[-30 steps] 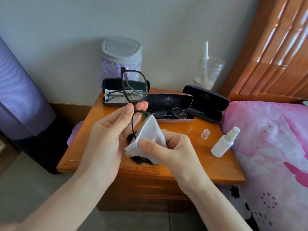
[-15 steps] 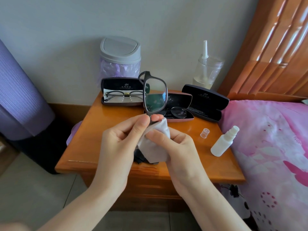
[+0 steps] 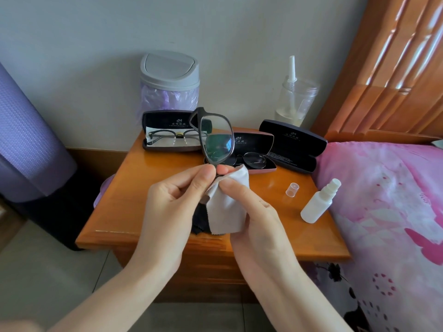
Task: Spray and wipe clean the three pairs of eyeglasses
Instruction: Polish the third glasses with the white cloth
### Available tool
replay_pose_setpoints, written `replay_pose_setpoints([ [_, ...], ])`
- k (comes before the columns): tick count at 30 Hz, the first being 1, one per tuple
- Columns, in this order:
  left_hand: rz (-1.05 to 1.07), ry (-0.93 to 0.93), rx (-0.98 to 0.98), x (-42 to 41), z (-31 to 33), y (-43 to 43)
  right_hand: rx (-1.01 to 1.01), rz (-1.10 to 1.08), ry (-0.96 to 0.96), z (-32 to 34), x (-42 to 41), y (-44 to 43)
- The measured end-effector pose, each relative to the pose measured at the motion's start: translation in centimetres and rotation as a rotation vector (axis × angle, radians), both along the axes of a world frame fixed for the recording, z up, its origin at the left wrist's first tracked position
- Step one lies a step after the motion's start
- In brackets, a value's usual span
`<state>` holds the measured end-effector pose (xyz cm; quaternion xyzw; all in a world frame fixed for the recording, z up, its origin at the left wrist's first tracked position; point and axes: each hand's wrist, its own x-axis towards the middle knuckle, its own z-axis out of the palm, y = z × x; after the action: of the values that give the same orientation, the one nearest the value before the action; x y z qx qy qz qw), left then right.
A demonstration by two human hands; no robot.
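Glasses [image 3: 218, 142] with a dark frame stand on end in the air above the front half of a wooden nightstand [image 3: 134, 188], one lens up and the other down between the hands. The left hand [image 3: 172, 207] pinches the lower part of the frame between thumb and forefinger, with the other fingers curled in. The right hand [image 3: 254, 219] holds a pale cloth [image 3: 227, 204], thumb and forefinger squeezing it near the frame. The cloth hides the lower lens, so it only seems to be wrapped round that lens. The rest of the cloth hangs down over a dark rag [image 3: 198, 222] lying on the tabletop.

At the back left, a second pair [image 3: 172, 137] lies in an open black case [image 3: 165, 121]. Just right of it, partly behind the raised lens, a third pair [image 3: 251, 160] rests in an open pink case [image 3: 261, 149]. An empty black case [image 3: 293, 146] lies open at the back right.

A white spray bottle [image 3: 316, 204] lies on its side near the right edge, and its clear cap [image 3: 292, 189] stands just beside it. A small grey bin [image 3: 169, 77] and a clear jar [image 3: 297, 101] stand against the wall. A pink bedspread [image 3: 383, 212] borders the nightstand on the right.
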<state>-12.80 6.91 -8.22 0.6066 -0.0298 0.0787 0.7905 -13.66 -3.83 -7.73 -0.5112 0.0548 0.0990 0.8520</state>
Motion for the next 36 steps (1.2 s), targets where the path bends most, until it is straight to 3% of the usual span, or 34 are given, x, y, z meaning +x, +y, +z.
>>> replay_pose_setpoints([
  [17, -0.037, 0.148, -0.211, 0.6, 0.5, 0.8, -0.191, -0.062, -0.022, -0.6, 0.2, -0.1],
  [23, 0.012, 0.097, -0.265, 1.1, 0.6, 1.4, -0.295, -0.042, -0.063, -0.8, 0.2, 0.1],
  [27, 0.069, 0.125, -0.240, 1.6, 0.3, 2.0, -0.327, 0.013, -0.061, -0.9, 0.1, 0.6],
  [32, 0.089, 0.056, -0.034, 1.2, 0.5, 1.8, -0.334, 0.062, -0.118, -0.8, 0.2, 0.7],
  [36, 0.024, 0.027, -0.035, 0.5, 1.6, 1.1, -0.367, 0.078, -0.153, -0.8, 0.2, 0.6],
])
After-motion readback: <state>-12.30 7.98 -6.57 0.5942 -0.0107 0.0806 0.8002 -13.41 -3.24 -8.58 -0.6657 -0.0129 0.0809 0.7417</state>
